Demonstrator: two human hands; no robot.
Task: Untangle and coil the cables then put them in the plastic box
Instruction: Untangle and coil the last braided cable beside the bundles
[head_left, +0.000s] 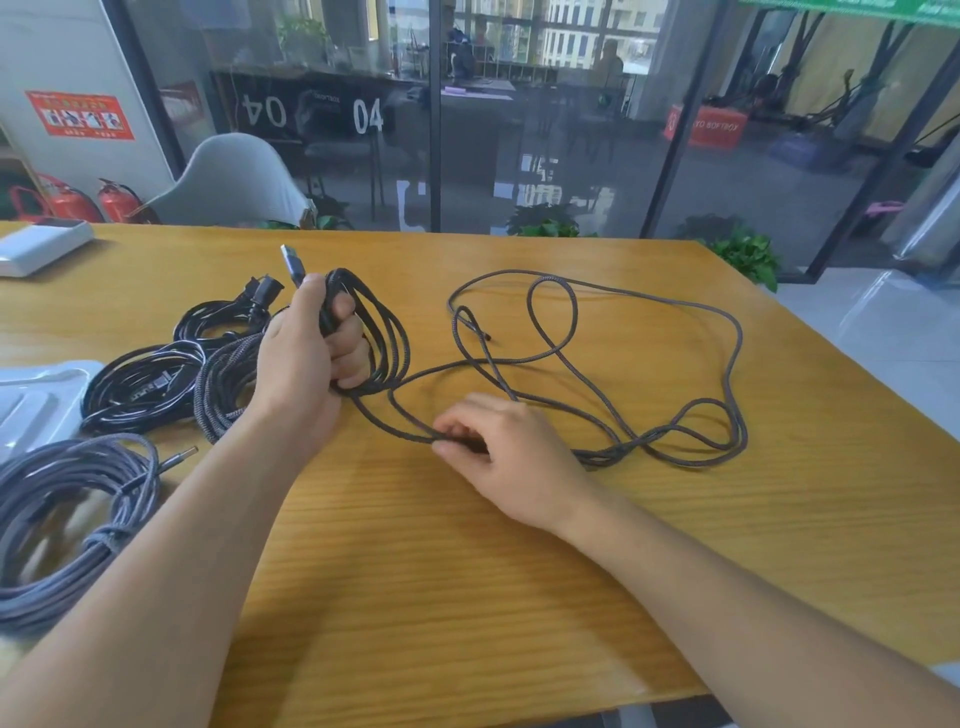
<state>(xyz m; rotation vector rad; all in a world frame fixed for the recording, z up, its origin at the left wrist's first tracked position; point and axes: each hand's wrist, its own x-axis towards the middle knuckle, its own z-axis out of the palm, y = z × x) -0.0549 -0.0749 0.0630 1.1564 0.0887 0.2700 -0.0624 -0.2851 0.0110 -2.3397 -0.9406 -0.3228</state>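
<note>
The left hand (306, 358) is closed around several finished loops of a dark braided cable (644, 364), with the loops hanging out past its fingers on the side toward the right hand. A metal USB plug (292, 264) sticks up above the left thumb, tilted away from the person. From the bottom of the held loops the cable runs down to the right hand (498, 441), which rests low on the wooden surface (467, 571) and pinches the strand between thumb and fingertips. Beyond the right hand, the rest of this cable sprawls in wide, loose curves that cross each other in several places; its free end (485, 336) lies between the two hands and a little farther out from the person.

On the outer side of the left hand lie three bundled cables: a black coil (218, 314) with a thick plug, a black coil (140, 387) nearer the person, and a black-and-white braided coil (223, 384) partly hidden behind the left wrist. Closer to the person, beside the left forearm, is a large grey coil (67, 519) tied at one point. A clear plastic box (41, 400) sits at the surface's edge, beyond that grey coil, touching none of the hands.
</note>
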